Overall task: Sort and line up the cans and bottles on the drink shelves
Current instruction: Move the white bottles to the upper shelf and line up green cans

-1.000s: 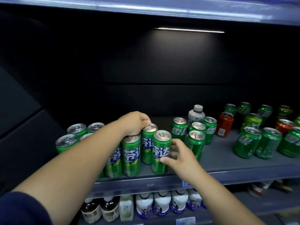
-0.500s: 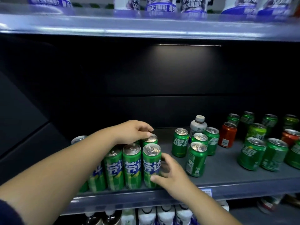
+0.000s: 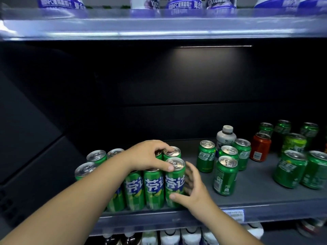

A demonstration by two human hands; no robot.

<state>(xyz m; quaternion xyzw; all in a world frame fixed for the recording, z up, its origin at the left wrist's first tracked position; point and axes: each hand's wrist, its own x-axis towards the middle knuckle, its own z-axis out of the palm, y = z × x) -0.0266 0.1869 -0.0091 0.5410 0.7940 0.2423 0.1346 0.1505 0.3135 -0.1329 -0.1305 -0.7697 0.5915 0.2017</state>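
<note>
Several tall green cans point(image 3: 153, 190) stand packed in rows at the left of the grey shelf point(image 3: 256, 195). My left hand point(image 3: 148, 156) lies over their tops, its curled fingers on the back right can point(image 3: 174, 152) and its thumb on the rim of the front right can point(image 3: 175, 183). My right hand point(image 3: 192, 188) cups that front right can low down, fingers along its right side and thumb across its front. Shorter green cans point(image 3: 224, 175) stand loose to the right.
A white bottle point(image 3: 226, 138) and a red can point(image 3: 260, 147) stand among mixed green cans point(image 3: 290, 170) at the right. There is bare shelf between the two groups. Purple-labelled bottles point(image 3: 184, 4) line the shelf above, and white bottles point(image 3: 190, 236) fill the one below.
The front right tall can has been slid left against the packed row. My right hand has dropped lower on it, and my left hand has spread over the two right can tops.
</note>
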